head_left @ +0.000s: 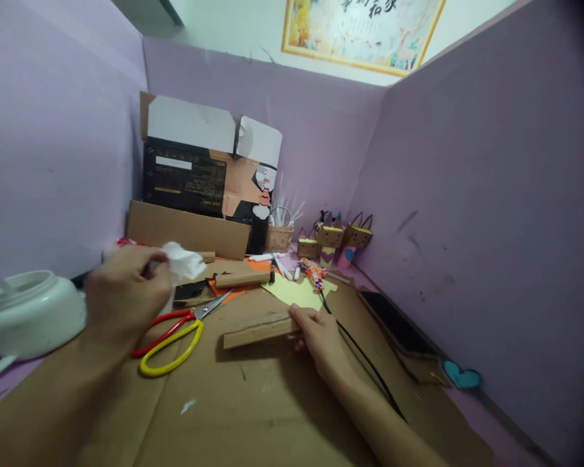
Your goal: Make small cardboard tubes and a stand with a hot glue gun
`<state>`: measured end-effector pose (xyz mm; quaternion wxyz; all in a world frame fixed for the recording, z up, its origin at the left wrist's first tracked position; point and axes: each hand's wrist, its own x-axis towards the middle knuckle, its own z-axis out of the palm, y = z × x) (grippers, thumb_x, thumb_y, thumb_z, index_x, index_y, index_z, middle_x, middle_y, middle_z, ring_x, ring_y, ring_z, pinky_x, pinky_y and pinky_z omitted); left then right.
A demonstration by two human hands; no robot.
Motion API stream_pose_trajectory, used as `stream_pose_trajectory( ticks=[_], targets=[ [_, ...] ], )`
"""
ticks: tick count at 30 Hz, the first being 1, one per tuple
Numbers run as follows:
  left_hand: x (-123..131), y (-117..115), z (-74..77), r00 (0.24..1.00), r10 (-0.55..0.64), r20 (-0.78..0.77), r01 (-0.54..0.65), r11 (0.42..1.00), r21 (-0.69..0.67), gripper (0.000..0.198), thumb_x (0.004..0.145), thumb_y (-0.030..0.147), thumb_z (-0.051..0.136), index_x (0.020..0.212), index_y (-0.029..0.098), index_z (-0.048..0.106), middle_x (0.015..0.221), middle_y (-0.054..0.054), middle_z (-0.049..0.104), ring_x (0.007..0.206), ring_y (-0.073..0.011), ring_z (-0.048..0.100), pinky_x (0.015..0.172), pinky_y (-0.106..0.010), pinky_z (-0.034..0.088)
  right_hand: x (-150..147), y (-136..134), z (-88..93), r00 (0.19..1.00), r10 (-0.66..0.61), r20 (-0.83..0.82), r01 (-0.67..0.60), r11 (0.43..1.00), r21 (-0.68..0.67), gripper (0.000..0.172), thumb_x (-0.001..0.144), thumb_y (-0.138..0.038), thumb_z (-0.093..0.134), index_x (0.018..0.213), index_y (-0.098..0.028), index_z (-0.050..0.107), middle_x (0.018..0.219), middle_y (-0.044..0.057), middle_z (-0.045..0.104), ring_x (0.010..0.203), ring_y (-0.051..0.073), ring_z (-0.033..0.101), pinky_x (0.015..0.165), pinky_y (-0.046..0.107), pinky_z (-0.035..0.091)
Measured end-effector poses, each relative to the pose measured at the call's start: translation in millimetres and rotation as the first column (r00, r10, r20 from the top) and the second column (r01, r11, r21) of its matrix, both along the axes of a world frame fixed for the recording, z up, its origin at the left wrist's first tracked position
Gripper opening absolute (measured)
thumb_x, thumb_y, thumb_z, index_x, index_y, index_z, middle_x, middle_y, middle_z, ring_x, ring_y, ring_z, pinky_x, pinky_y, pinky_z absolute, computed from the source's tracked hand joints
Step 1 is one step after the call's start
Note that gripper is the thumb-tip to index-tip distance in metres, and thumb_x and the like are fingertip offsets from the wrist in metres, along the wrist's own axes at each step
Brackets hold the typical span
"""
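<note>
My left hand (pixel 129 285), smeared by motion, is closed on a crumpled white tissue (pixel 183 262) raised over the left side of the table. Between the thumb and fingers of my right hand (pixel 318 334) is one end of a folded cardboard strip (pixel 257 329). The strip extends leftward, just above the cardboard sheet (pixel 214 415) that covers the table. Scissors (pixel 175 337) with one red and one yellow handle lie spread on that sheet, between my hands. A glue gun (pixel 314 272) with a patterned body and black cord rests beyond my right hand.
At left stands a white pot (pixel 39 318). A large cardboard box (pixel 194 181) leans at the back beside a basket (pixel 279 237) of clear sticks. Cardboard animal figures (pixel 329 237) fill the back corner. A dark phone-like slab (pixel 399 324) lies along the right wall; yellow paper (pixel 292 292) lies mid-table.
</note>
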<state>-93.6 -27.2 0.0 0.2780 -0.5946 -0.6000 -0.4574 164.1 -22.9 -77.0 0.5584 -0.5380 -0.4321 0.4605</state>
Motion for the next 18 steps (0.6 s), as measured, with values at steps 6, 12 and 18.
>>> stream_pose_trajectory(
  ticks=[6,12,18],
  targets=[
    [64,-12,-31.2,0.815,-0.575,-0.073,0.559,0.813,-0.162,0.019,0.077,0.007,0.044,0.084,0.017,0.058,0.090,-0.006,0.060,0.081,-0.0154,0.059,0.071,-0.025,0.047,-2,-10,-1.8,0.994,0.103,-0.044,-0.105,0.993,-0.045,0.040,0.061,-0.053,0.063,0.057,-0.013,0.062,0.054,0.000,0.056,0.048,0.011,0.050,0.042,0.021,0.044],
    [91,-19,-53.8,0.744,-0.659,-0.112,0.562,0.707,-0.429,0.025,0.083,0.012,0.040,0.099,0.017,0.059,0.090,-0.009,0.059,0.079,-0.0184,0.055,0.068,-0.029,0.046,-3,-13,-0.5,0.970,0.198,-0.141,-0.206,0.977,-0.048,0.032,0.049,-0.041,0.075,0.058,-0.012,0.063,0.055,0.000,0.060,0.050,0.010,0.051,0.047,0.019,0.041],
    [104,-18,-79.5,0.656,-0.716,-0.238,0.471,0.635,-0.613,0.027,0.081,0.004,0.036,0.099,0.016,0.054,0.094,-0.009,0.057,0.084,-0.0208,0.052,0.072,-0.031,0.046,-8,-9,-10.5,0.978,0.145,-0.149,-0.156,0.985,-0.070,0.034,0.048,-0.041,0.075,0.046,-0.014,0.054,0.043,-0.003,0.052,0.041,0.008,0.044,0.044,0.021,0.038]
  ],
)
